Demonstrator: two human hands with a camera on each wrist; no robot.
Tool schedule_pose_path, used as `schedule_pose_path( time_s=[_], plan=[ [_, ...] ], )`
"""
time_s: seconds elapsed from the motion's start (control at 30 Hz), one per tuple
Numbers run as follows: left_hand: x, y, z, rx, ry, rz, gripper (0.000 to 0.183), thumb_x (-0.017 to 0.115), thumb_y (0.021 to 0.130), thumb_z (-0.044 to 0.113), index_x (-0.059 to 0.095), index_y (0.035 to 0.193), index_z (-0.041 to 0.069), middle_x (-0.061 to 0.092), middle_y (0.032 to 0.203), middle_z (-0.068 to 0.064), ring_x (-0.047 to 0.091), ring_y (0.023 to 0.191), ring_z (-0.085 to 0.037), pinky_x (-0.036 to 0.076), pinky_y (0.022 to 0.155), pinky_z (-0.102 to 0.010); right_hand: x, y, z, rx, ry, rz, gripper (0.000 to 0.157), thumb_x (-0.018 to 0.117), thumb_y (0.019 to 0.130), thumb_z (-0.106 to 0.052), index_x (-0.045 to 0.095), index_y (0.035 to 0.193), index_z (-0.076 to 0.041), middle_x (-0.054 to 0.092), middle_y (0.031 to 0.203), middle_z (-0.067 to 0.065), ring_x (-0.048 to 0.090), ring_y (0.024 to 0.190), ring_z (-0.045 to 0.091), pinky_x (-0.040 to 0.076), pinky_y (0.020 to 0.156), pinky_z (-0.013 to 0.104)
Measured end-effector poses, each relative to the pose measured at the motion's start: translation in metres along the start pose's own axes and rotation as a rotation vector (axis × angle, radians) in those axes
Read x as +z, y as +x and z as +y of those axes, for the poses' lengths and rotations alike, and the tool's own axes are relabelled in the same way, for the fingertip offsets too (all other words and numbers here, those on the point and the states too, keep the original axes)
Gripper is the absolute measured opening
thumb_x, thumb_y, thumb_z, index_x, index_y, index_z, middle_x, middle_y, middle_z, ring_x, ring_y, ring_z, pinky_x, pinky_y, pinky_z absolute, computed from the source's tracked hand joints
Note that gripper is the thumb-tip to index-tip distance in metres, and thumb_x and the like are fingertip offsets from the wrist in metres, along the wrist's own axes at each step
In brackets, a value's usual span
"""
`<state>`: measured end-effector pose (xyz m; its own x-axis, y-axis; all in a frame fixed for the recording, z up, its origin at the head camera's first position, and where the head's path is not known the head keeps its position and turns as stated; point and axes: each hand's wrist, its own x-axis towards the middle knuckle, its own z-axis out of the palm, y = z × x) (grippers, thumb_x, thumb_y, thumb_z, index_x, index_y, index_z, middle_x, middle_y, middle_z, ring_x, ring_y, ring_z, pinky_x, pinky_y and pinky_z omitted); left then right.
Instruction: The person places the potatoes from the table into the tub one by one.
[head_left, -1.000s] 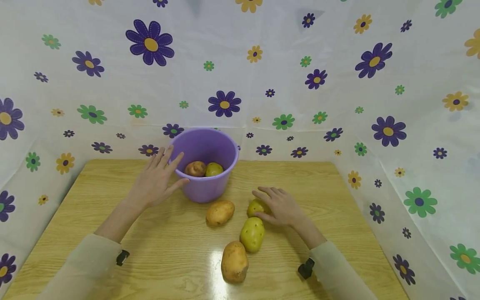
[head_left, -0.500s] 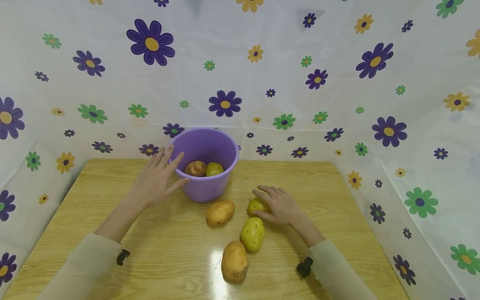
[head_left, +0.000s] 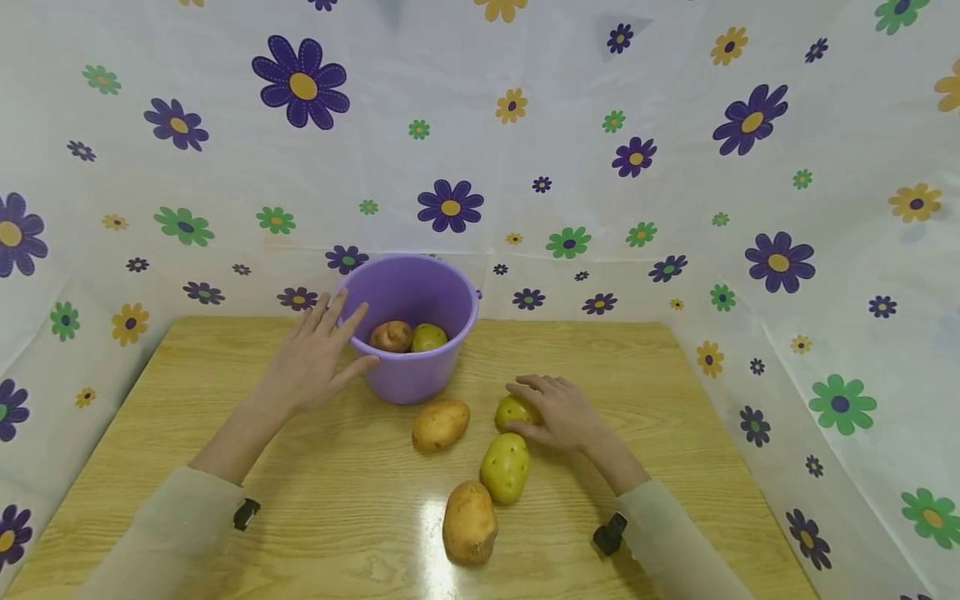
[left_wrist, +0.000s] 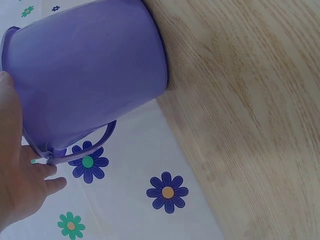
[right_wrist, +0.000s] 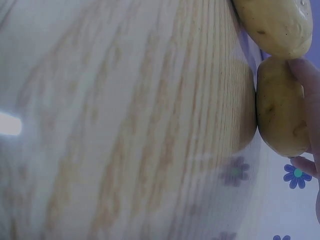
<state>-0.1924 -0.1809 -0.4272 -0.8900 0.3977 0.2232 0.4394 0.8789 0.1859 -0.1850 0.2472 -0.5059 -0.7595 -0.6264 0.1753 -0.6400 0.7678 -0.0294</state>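
In the head view, my left hand (head_left: 306,362) lies spread against the left side of a purple bucket (head_left: 411,379), its thumb at the near rim. The left wrist view shows the fingers (left_wrist: 52,186) extended beside the bucket's handle (left_wrist: 95,148). Inside the bucket sit a brown potato (head_left: 392,337) and a greenish potato (head_left: 429,337). My right hand (head_left: 566,414) holds a small greenish potato (head_left: 512,413) on the table, thumb on its near side and fingers round its far side. That potato (right_wrist: 280,107) is partly covered by the hand in the right wrist view.
A larger greenish potato (head_left: 505,469) lies just nearer than the held one. Close to it is a brown potato (head_left: 470,523). Another brown potato (head_left: 440,426) rests before the bucket. A flowered sheet (head_left: 585,200) rises behind and beside the wooden table (head_left: 322,517).
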Motion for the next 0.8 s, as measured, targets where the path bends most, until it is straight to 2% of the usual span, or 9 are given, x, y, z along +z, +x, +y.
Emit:
schedule_pose_path(
  time_s=[0.33,0.8],
  plan=[
    [-0.0002,0.0002,0.001,0.0,-0.002,0.009,0.084,0.054,0.105,0.06,0.028,0.168,0.01,0.012,0.177,-0.024,0.012,0.163,-0.052,0.019,0.13,-0.071,-0.0015,-0.0002,0.0004,-0.005,-0.01,-0.005,0.057,0.069,0.098,-0.054,0.066,0.142,-0.018,0.07,0.14,0.011,0.071,0.123,0.032,0.057,0.109,0.051],
    [-0.0001,-0.0001,0.0015,-0.002,-0.005,0.01,0.085,0.055,0.104,0.06,0.028,0.167,0.01,0.013,0.177,-0.024,0.012,0.163,-0.052,0.019,0.129,-0.072,-0.0018,-0.005,0.0006,-0.017,-0.038,0.007,0.065,0.075,0.092,-0.057,0.064,0.144,-0.018,0.07,0.139,0.01,0.071,0.121,0.031,0.059,0.106,0.051]
  ],
)
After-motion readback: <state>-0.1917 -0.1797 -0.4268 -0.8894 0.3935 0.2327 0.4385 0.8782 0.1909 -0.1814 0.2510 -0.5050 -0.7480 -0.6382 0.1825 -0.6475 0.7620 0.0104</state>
